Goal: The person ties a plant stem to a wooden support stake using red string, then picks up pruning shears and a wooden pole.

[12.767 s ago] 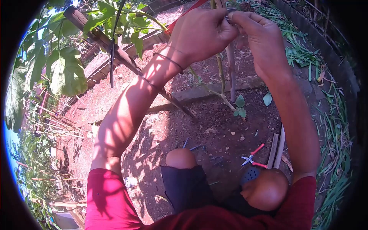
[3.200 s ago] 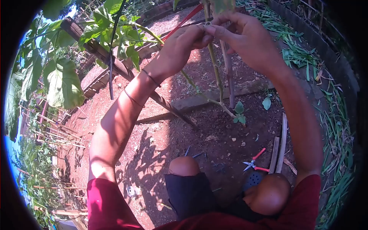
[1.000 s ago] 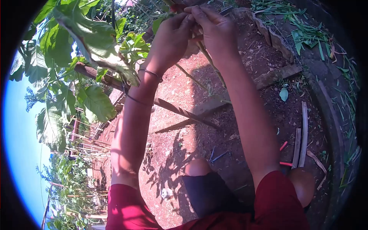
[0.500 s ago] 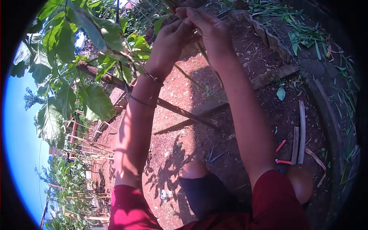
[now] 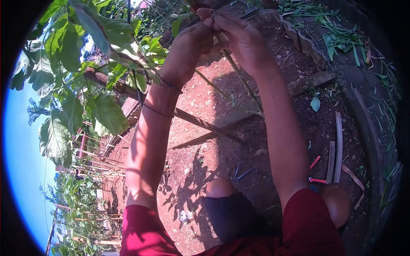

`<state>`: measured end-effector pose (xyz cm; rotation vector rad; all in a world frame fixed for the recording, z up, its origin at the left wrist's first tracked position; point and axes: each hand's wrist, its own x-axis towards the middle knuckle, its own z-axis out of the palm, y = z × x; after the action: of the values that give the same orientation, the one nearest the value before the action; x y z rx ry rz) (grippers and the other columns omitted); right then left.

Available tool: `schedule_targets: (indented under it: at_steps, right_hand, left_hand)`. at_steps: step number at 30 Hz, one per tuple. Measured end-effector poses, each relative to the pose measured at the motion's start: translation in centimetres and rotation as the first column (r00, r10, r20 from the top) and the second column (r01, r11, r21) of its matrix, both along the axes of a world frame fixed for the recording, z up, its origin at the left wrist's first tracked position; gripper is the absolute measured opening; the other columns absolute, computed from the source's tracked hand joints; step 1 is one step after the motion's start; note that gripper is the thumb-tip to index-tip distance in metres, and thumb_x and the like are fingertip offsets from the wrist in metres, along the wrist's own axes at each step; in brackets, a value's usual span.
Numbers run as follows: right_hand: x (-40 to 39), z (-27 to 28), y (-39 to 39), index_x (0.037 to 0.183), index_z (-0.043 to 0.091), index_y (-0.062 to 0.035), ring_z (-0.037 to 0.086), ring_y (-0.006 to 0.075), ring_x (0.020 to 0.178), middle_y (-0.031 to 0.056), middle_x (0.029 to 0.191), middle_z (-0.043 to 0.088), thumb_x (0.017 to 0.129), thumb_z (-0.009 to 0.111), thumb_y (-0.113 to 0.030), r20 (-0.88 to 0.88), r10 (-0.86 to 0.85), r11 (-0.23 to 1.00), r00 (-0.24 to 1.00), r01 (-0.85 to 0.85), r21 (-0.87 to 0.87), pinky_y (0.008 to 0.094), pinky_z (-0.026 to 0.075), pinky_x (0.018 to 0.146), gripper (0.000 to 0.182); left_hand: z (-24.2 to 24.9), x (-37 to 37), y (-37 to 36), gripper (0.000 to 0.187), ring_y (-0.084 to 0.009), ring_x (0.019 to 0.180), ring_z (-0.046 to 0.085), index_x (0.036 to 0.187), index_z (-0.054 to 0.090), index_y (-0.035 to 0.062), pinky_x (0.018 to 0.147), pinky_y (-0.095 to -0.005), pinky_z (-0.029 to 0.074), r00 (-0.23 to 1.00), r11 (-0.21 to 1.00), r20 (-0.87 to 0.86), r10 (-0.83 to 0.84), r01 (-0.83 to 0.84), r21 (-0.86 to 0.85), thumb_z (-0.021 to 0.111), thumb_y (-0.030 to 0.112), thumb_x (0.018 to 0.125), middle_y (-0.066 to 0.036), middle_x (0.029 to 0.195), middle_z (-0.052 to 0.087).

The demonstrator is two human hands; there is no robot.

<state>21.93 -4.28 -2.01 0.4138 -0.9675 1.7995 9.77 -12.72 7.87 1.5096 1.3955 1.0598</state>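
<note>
Both hands meet at the top of the view, around the upper part of a green plant stem (image 5: 241, 76). My left hand (image 5: 191, 48) is closed, with thumb and fingertips pinched near the stem. My right hand (image 5: 241, 40) is closed too, its fingertips pressed against those of my left. Something small and thin shows between the fingertips, but I cannot make out what it is. Thin dark bands (image 5: 159, 112) loop around my left wrist and forearm. Large green leaves (image 5: 106, 112) hang to the left of my left hand.
A wooden stake (image 5: 205, 123) slants behind my left forearm. A concrete edging (image 5: 230, 121) crosses the soil. Red-handled tool parts (image 5: 317, 181) and wooden sticks (image 5: 338, 145) lie at lower right. A can (image 5: 185, 216) sits near my knee. Cut leaves (image 5: 346, 42) lie at upper right.
My right hand and forearm have shifted slightly right and down, showing more of the stem. The right fingers have moved a little at the pinch; my left hand stays nearly in place.
</note>
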Motion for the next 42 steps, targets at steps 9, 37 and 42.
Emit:
schedule_targets:
  at_steps: [9, 37, 42]
  right_hand:
    - [0.1, -0.7, 1.0, 0.137, 0.068, -0.0142, 0.062, 0.0034, 0.1, -0.0055, 0.117, 0.07, 0.105, 0.058, -0.028, -0.009, 0.076, 0.995, 0.997, -0.076, 0.061, 0.0257, 0.055, 0.076, 0.036]
    - [0.6, -0.1, 1.5, 0.142, 0.06, -0.0029, 0.064, 0.0115, 0.092, -0.0011, 0.101, 0.065, 0.104, 0.063, -0.019, -0.011, 0.313, 0.944, 0.95, -0.312, -0.104, 0.0309, 0.054, 0.075, 0.041]
    - [0.7, -0.3, 1.8, 0.141, 0.06, -0.0018, 0.064, 0.0111, 0.092, 0.0, 0.102, 0.065, 0.104, 0.063, -0.02, 0.0, 0.337, 0.941, 0.941, -0.337, -0.022, 0.0285, 0.054, 0.072, 0.042]
  left_hand:
    - [-0.7, 0.7, -0.3, 0.021, -0.0068, 0.069, 0.036, 0.107, 0.061, 0.0098, 0.07, -0.0256, 0.037, 0.993, 0.995, 0.074, 0.096, -0.095, -0.016, 0.048, 0.025, 0.11, 0.009, 0.079, 0.041]
    - [-1.2, 0.2, 0.4, 0.018, -0.0084, 0.07, 0.038, 0.106, 0.059, 0.0086, 0.073, -0.0273, 0.038, 0.981, 0.999, 0.192, 0.039, -0.039, -0.005, 0.043, 0.017, 0.109, 0.005, 0.081, 0.044]
    - [-1.3, -0.7, 0.4, 0.018, -0.0081, 0.069, 0.035, 0.104, 0.058, 0.0085, 0.07, -0.0273, 0.036, 0.979, 0.999, 0.203, -0.029, 0.031, -0.007, 0.043, 0.017, 0.109, 0.006, 0.078, 0.038]
